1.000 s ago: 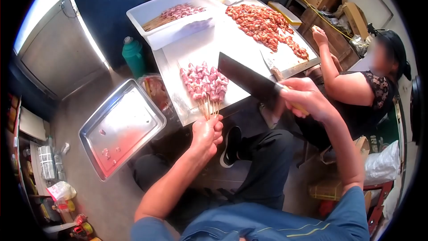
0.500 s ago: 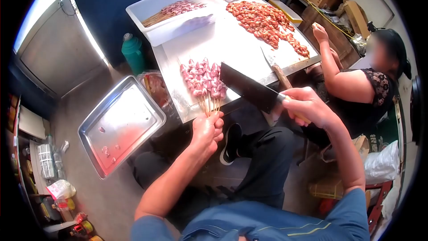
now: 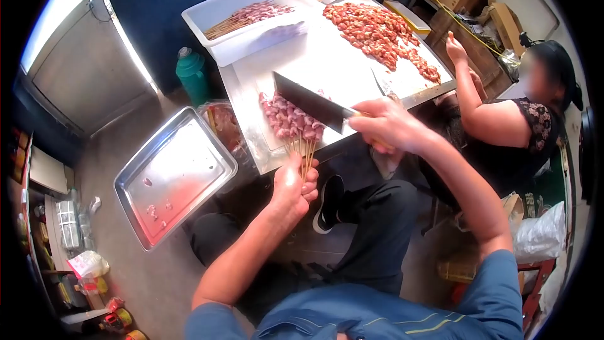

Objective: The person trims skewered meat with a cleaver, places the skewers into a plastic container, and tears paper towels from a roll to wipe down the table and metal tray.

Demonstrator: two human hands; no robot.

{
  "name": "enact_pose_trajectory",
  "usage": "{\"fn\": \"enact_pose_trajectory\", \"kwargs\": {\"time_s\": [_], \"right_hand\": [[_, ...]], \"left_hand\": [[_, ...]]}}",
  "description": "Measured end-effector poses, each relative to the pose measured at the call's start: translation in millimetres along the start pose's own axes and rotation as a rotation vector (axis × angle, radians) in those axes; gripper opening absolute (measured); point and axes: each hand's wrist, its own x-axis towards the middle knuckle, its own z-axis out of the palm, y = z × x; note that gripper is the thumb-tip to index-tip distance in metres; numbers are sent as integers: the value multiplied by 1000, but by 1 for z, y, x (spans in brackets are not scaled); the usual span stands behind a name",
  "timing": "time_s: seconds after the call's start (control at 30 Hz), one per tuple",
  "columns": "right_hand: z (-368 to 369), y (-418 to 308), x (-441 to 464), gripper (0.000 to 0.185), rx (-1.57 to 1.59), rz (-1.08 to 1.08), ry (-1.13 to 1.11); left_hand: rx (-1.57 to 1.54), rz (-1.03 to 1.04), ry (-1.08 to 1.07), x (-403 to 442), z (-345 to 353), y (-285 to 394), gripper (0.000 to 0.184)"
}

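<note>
My left hand (image 3: 294, 186) is closed around the stick ends of several meat skewers (image 3: 289, 116), whose meat lies on the near left corner of the white table (image 3: 242, 97). In my right hand (image 3: 385, 124) is the handle of a cleaver (image 3: 311, 102) with a broad dark blade. The blade lies over the upper part of the skewered meat, hiding some of it; whether it presses on the meat I cannot tell. A second knife (image 3: 384, 82) rests near the table's front edge, partly hidden behind my right hand.
A white tub (image 3: 220, 56) of finished skewers stands at the back left, with a heap of red meat pieces (image 3: 371, 31) to its right. Left of the table is a metal tray (image 3: 132, 204) with wet scraps. A green flask (image 3: 190, 75) stands behind it. Another person (image 3: 497, 119) sits at the right.
My right hand has brought the cleaver leftward, from beside the skewers to over their meat. My left hand keeps its hold on the sticks, almost in place.
</note>
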Motion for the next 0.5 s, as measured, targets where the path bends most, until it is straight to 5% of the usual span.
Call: {"fn": "enact_pose_trajectory", "kwargs": {"time_s": [0.17, 0.5], "right_hand": [[-32, 7, -57, 27, 209, 193, 13], [3, 0, 26, 36, 187, 46, 97]], "left_hand": [[25, 8, -4, -2, 0, 1, 41], [55, 32, -1, 0, 2, -3, 27]]}}
